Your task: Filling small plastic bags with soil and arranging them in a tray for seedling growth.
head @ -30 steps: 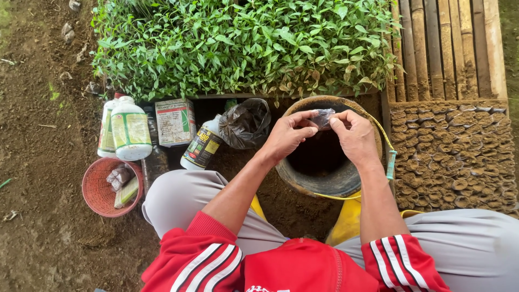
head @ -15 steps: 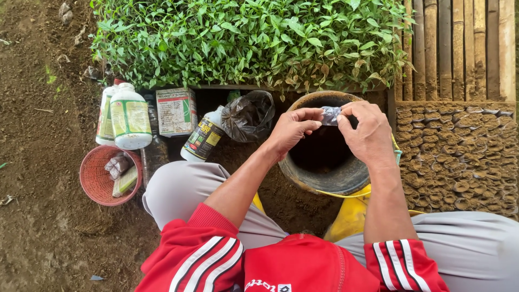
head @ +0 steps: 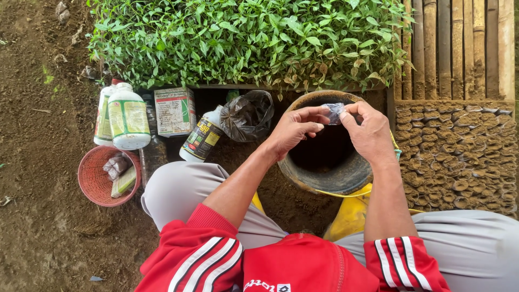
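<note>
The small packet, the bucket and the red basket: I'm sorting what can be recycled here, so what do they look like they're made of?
Packet, pinched between left hand and right hand: thin clear plastic film, by its crinkles and glints. Bucket: probably plastic, its dull wall crusted with soil; the material is hard to confirm. Basket: moulded red plastic, by its even fine mesh and smooth rim.

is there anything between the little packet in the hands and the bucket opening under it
Nothing visible. The left hand and right hand pinch the small clear plastic packet directly above the far rim of the round, dirt-caked bucket; its dark opening below is uncovered, with no lid or object across it.
</note>
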